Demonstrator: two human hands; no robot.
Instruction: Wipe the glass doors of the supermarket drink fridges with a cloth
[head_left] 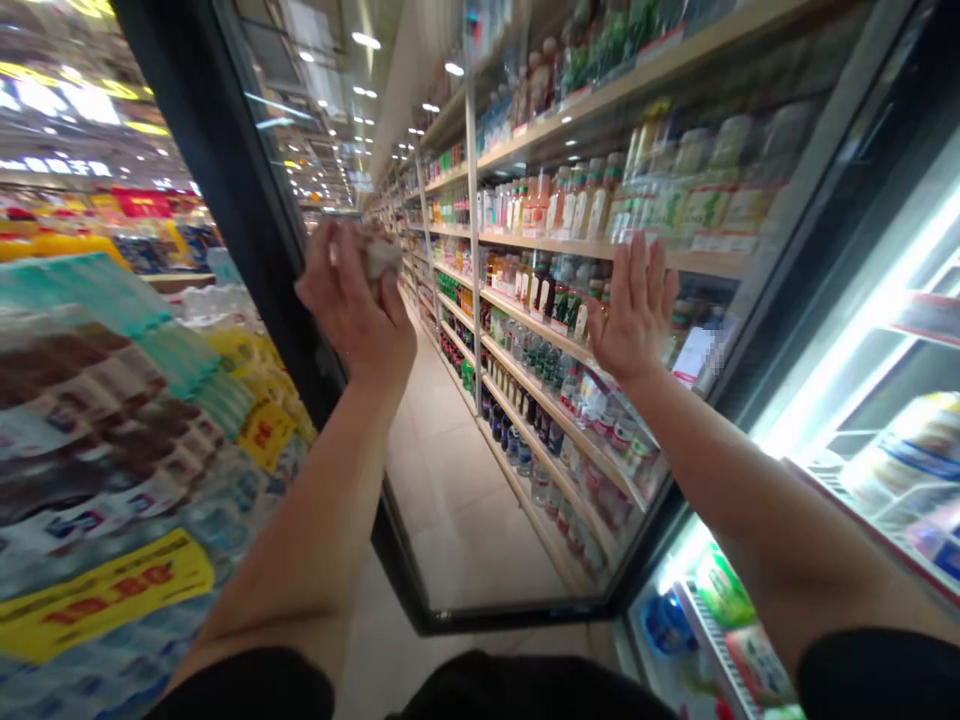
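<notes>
A glass cooler door with a black frame stands swung out in front of me. My left hand is raised near the frame's left side, its fingers bent round a crumpled pale cloth. Motion blurs the cloth, and its far side is hidden. Against the right part of the pane, my right hand is held up flat with its fingers stretched out. It looks to be touching the glass, though the contact itself is not plain. A small white label shows just right of that hand.
Long shelves of bottled drinks appear in the glass. On the right is the lit cooler interior with packaged goods. Stacked drink packs stand on the left, with a yellow price sign. Pale floor tiles show through the pane.
</notes>
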